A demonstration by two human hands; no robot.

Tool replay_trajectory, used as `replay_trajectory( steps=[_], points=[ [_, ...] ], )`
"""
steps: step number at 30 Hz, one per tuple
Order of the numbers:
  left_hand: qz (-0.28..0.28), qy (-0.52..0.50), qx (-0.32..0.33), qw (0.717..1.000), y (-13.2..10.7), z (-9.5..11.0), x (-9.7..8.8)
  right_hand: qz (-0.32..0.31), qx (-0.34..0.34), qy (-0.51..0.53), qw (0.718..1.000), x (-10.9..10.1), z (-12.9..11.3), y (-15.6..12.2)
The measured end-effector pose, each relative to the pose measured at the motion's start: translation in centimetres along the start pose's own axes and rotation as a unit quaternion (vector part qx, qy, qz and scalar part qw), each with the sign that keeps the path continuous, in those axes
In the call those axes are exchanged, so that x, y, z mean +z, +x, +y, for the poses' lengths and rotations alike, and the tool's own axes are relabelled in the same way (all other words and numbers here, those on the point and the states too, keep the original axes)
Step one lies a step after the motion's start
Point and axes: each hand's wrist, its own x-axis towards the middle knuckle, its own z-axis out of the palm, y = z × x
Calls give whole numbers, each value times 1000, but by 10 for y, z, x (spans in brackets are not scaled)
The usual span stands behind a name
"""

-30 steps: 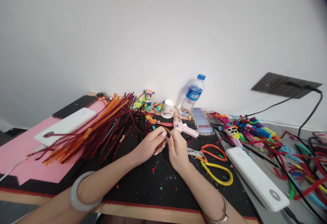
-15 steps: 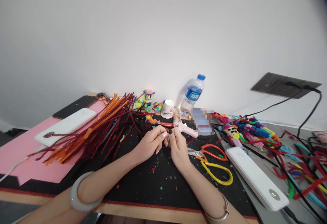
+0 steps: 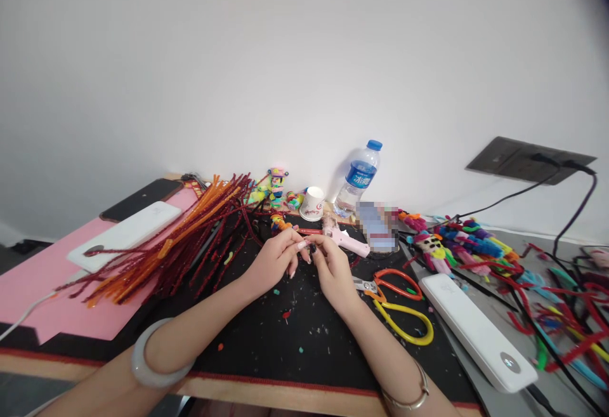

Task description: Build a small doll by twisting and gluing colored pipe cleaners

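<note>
My left hand (image 3: 273,263) and my right hand (image 3: 333,269) meet fingertip to fingertip over the black mat (image 3: 266,341). Both pinch a small dark piece between them, too small to name. A pink glue gun (image 3: 346,240) lies just beyond my fingers. Orange and yellow scissors (image 3: 398,306) rest to the right of my right hand. A pile of red and orange pipe cleaners (image 3: 181,245) spreads out left of my left hand.
A water bottle (image 3: 358,179), a paper cup (image 3: 313,204) and small pipe-cleaner figures (image 3: 273,183) stand by the wall. White power banks (image 3: 478,331) (image 3: 124,235) lie right and left. Colourful figures and cables (image 3: 476,242) clutter the right side. A pink sheet (image 3: 42,290) covers the left.
Both hands have shifted slightly away from me toward the glue gun, still pinched together on the small piece.
</note>
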Motion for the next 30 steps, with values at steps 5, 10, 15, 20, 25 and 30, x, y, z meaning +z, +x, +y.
replay_trajectory(
  steps=[5, 10, 15, 20, 25, 30],
  points=[
    [-8, 60, 9, 998, 0, 1, -3, -10, -9, -19, 1000, -2, 4, 2],
    [-8, 138, 22, 990, -1, 5, -5, -20, -7, -40, 999, -5, 8, 3],
    [-16, 192, 27, 981, -2, 7, -6, -23, -33, -97, 994, -6, 7, 3],
    [-37, 284, 40, 957, -4, 9, -6, -31, -43, -153, 987, -6, 5, 0],
    [-44, 346, 42, 936, -5, 10, -2, -6, -30, -182, 983, 1, 4, -2],
    [-11, 340, 49, 939, -5, 6, 1, 41, -18, -195, 980, 11, 1, -5]
  ],
)
